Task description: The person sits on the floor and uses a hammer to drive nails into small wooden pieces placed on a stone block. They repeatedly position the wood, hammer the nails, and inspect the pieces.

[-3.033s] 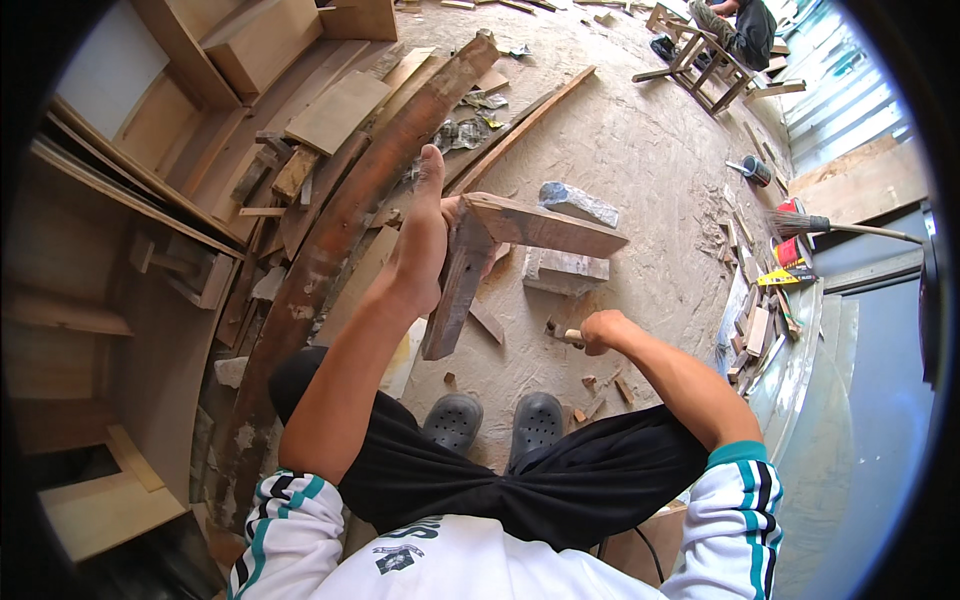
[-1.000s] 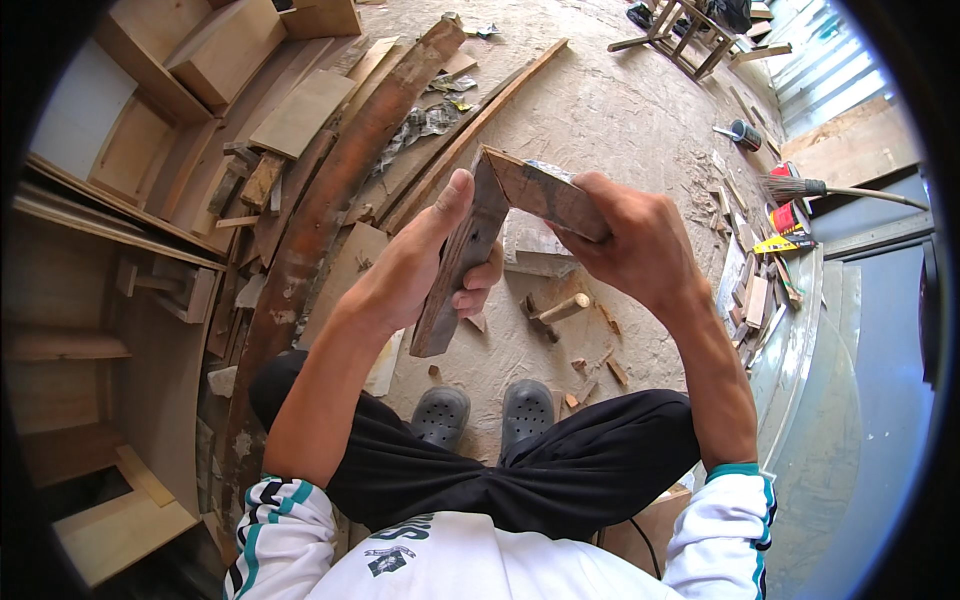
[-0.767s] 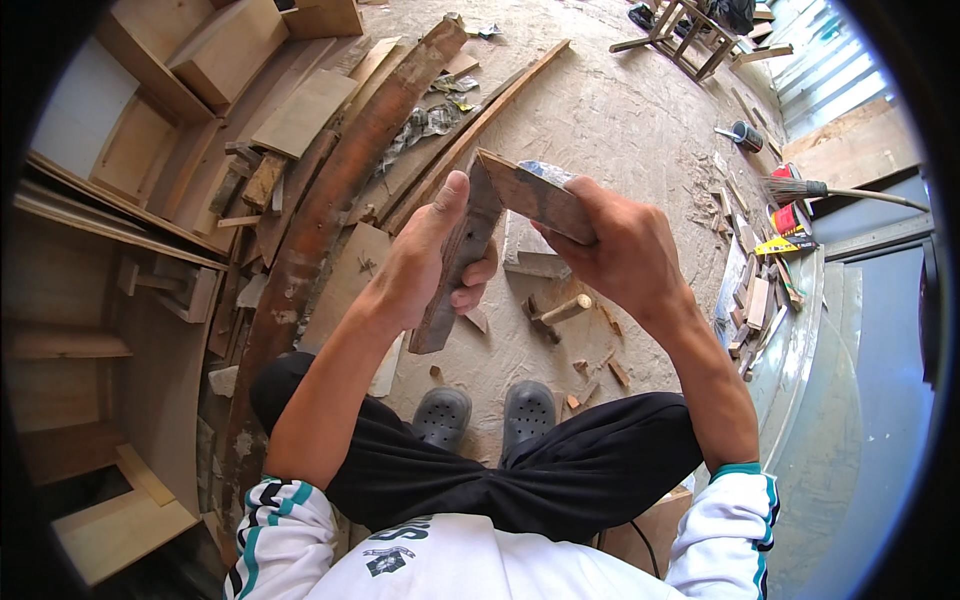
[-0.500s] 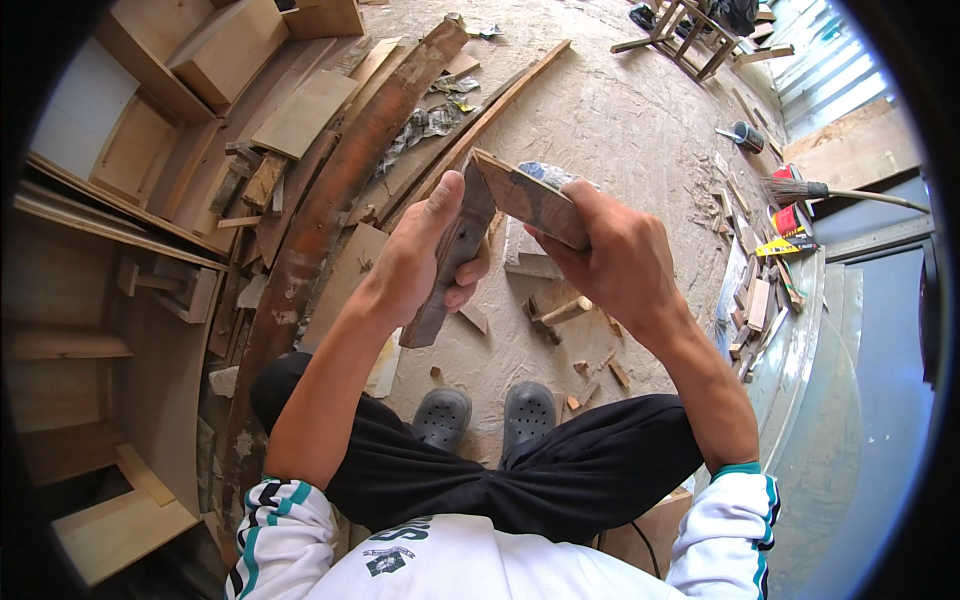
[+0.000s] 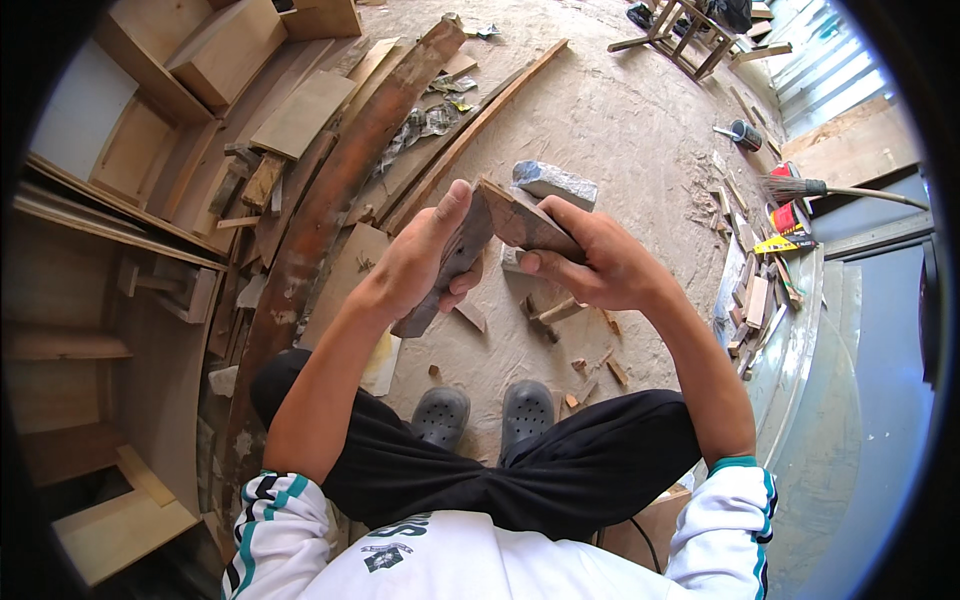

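L-shaped wooden corner piece (image 5: 520, 220), held above the floor (image 5: 650, 130): clasped round one leg by the left hand (image 5: 415, 262), pinched at the other by the right hand (image 5: 600, 258); hammer (image 5: 562, 311) below the grip.

Long reddish-brown plank (image 5: 335, 205) on floor, left; crumpled paper (image 5: 432, 121) beside it. Right: broom (image 5: 812, 187) near dark can (image 5: 745, 134); corrugated sheet (image 5: 828, 78) upper right.

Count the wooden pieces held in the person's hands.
2: the left piece is in the left hand; the right piece is in the right hand, and they meet at a corner. The hands partly cover both.
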Action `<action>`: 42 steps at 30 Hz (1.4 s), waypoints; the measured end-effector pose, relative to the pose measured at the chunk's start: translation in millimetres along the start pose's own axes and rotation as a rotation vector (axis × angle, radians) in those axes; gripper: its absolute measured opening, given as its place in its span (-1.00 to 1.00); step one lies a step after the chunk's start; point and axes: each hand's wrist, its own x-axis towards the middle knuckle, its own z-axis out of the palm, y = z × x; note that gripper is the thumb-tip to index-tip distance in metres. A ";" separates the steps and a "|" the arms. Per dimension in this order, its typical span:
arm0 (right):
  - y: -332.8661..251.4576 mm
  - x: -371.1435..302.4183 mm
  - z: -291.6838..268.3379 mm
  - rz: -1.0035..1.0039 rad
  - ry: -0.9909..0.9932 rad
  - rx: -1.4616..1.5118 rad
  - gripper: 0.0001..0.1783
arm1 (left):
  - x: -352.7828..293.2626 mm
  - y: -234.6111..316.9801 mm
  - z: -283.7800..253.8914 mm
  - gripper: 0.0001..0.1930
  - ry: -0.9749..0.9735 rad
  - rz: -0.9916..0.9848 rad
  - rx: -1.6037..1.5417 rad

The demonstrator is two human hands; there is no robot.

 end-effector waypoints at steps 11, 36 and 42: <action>0.7 -2.8 16.3 0.028 0.063 -0.020 -0.66 | 0.5 -9.1 -5.1 -0.24 0.017 0.032 0.103; 237.9 1.7 277.2 0.222 0.025 0.117 -0.65 | 35.1 -327.8 -99.4 -0.09 0.489 -0.146 0.497; 269.7 -19.2 308.8 0.065 0.102 -0.036 -0.67 | 24.8 -367.6 -80.1 -0.21 0.523 -0.090 0.596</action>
